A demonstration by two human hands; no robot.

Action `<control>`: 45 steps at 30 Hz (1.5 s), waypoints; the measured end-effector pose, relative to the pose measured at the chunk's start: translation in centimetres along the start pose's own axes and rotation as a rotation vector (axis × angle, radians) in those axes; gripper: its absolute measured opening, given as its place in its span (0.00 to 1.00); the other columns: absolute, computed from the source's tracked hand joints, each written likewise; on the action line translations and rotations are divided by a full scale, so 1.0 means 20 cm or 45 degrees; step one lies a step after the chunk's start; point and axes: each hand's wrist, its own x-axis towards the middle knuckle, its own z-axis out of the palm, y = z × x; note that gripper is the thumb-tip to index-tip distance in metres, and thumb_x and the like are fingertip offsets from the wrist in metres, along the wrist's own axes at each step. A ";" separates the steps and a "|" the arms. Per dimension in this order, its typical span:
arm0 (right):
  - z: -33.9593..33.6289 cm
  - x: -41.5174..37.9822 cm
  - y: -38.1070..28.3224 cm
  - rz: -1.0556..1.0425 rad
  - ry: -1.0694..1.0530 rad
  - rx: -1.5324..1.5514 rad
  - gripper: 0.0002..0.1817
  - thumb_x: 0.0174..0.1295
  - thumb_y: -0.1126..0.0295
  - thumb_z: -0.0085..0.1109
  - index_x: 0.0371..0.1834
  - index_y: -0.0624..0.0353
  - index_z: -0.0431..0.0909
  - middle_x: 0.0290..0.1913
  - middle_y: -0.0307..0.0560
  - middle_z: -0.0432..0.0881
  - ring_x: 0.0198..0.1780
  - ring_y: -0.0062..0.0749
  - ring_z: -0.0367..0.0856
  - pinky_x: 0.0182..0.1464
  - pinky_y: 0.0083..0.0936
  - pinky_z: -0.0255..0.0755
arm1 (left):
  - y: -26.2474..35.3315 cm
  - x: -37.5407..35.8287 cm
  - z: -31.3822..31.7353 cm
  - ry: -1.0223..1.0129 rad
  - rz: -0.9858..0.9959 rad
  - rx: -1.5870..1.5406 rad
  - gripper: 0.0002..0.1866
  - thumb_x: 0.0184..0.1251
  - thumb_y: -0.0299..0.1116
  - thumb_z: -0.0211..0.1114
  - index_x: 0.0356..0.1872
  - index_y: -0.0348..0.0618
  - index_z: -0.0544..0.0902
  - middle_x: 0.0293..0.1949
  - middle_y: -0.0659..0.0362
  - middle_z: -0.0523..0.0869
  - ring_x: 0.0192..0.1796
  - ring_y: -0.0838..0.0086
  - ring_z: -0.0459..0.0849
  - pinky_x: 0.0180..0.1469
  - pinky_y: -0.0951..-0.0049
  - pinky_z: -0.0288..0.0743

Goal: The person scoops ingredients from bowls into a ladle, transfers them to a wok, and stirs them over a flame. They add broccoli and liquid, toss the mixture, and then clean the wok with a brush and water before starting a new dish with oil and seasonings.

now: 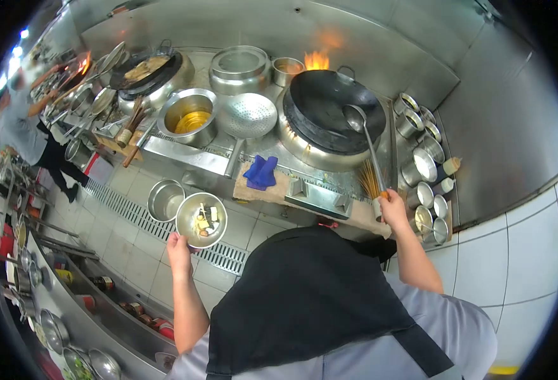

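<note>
My left hand [179,254] grips the edge of a small metal bowl [201,237] over the floor left of my apron. Inside are chopped pale and yellowish pieces [206,219]. A second metal bowl [165,197] overlaps it at the upper left, with nothing visible inside. Around the wooden end of a long ladle [372,149], my right hand [392,209] is closed. The ladle's head lies over the right side of a large black wok [320,101] on the stove. Flames [317,61] rise behind the wok's rim.
A perforated strainer [248,114] and a pot of yellow oil [189,104] stand left of the wok. A purple cloth [262,172] lies on the front ledge, a bamboo brush [369,180] farther right. Seasoning tins [419,166] line the right. Another person [22,123] works far left.
</note>
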 end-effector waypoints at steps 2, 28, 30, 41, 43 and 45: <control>0.03 -0.03 -0.07 -0.009 0.012 0.060 0.21 0.62 0.70 0.52 0.58 0.66 0.68 0.20 0.38 0.70 0.11 0.21 0.64 0.12 0.21 0.59 | 0.02 -0.05 0.01 0.014 -0.030 -0.029 0.06 0.62 0.28 0.51 0.34 0.37 0.74 0.28 0.58 0.81 0.23 0.76 0.79 0.23 0.78 0.77; 0.45 0.55 -0.59 0.328 -0.681 1.233 0.14 0.61 0.67 0.51 0.18 0.49 0.61 0.17 0.30 0.61 0.14 0.15 0.58 0.12 0.17 0.50 | -0.12 -0.52 -0.29 0.657 -0.264 -0.053 0.05 0.61 0.28 0.52 0.31 0.37 0.74 0.27 0.54 0.79 0.25 0.71 0.81 0.26 0.71 0.80; 0.54 0.48 -0.75 0.449 -0.988 1.678 0.12 0.68 0.70 0.45 0.23 0.55 0.65 0.17 0.31 0.58 0.15 0.15 0.56 0.15 0.16 0.53 | -0.08 -0.52 -0.33 0.734 -0.267 -0.215 0.03 0.60 0.27 0.53 0.29 0.39 0.73 0.26 0.56 0.79 0.22 0.71 0.80 0.24 0.73 0.79; 1.61 -0.47 -1.48 0.506 -1.973 1.469 0.07 0.68 0.69 0.37 0.33 0.58 0.62 0.17 0.37 0.64 0.11 0.21 0.62 0.13 0.24 0.61 | 0.01 -0.37 -1.05 0.730 -0.170 -0.348 0.05 0.64 0.29 0.54 0.31 0.39 0.71 0.25 0.56 0.79 0.23 0.72 0.82 0.25 0.74 0.78; 1.83 -0.66 -1.63 0.543 -2.108 1.297 0.05 0.67 0.70 0.39 0.34 0.57 0.64 0.17 0.37 0.65 0.11 0.23 0.62 0.12 0.24 0.61 | 0.10 -0.38 -1.18 0.706 -0.177 -0.345 0.06 0.63 0.29 0.55 0.28 0.41 0.70 0.24 0.59 0.77 0.23 0.74 0.80 0.25 0.75 0.78; 2.03 -0.86 -1.75 0.618 -2.331 1.170 0.05 0.66 0.70 0.39 0.33 0.57 0.65 0.16 0.37 0.64 0.10 0.24 0.63 0.12 0.24 0.61 | 0.15 -0.39 -1.33 0.720 -0.142 -0.329 0.06 0.63 0.29 0.55 0.28 0.41 0.70 0.24 0.59 0.77 0.24 0.74 0.81 0.25 0.74 0.78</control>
